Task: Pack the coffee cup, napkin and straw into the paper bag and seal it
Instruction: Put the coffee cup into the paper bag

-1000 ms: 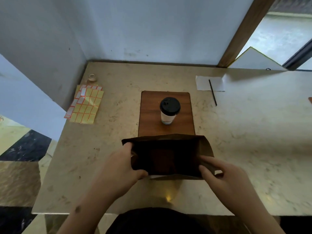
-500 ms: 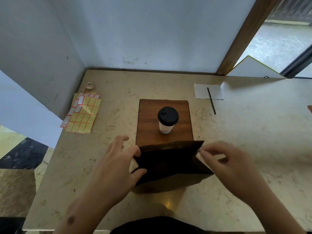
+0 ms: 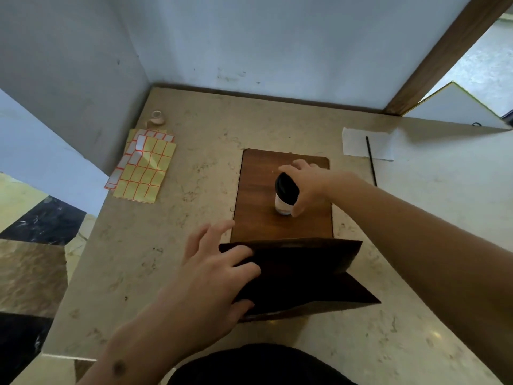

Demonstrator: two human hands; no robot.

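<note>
The coffee cup (image 3: 284,200) is seen on the wooden board (image 3: 258,198), tipped slightly with its black lid leaning to the left of its base, so its long axis is off upright. It lies straight beyond the paper bag (image 3: 299,276), whose open mouth faces up at the near edge of the board.

To the left of the board, a yellow label sheet (image 3: 143,169) and a small tape roll (image 3: 156,120) are set well apart from the cup. Left of the bag, the left hand (image 3: 202,287) is placed on the bag's left rim, thumb and fingers pinching the paper while the outer fingers are spread over the countertop (image 3: 194,129). The right hand (image 3: 308,186) is wrapped around the cup from its right side, fingers curled behind the lid and thumb on the near side; it is plainly the nearer hand. Right of the board, the white napkin (image 3: 358,143) is laid flat with the black straw (image 3: 371,159) across it, pointing toward and away from the person, untouched.

The coming move is judged to be a short lift toward the person and down into the bag. Nothing is seen between cup and bag; only the far rim must be cleared.
</note>
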